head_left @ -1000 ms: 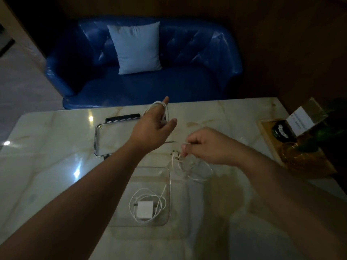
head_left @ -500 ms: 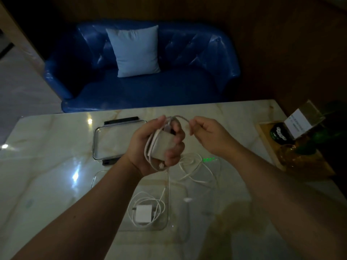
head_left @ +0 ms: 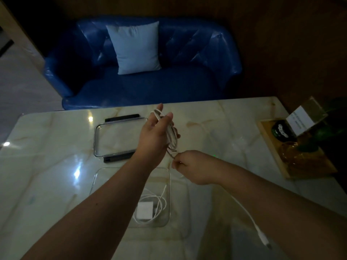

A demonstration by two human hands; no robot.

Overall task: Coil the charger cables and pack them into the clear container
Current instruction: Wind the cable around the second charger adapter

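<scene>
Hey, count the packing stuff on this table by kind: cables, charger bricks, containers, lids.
Cables: 2, the packed cable and the cable wound on the left hand
Charger brick: 1
Clear container: 1
Lid: 1
Total: 5

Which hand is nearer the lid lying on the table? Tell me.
Left. The left hand, wound with cable, is raised by the right edge of the lid; the right hand is farther right, toward the person.

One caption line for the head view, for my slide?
Left hand holds a coiled cable, right hand pinches its strand; a charger lies in the clear container.
</scene>
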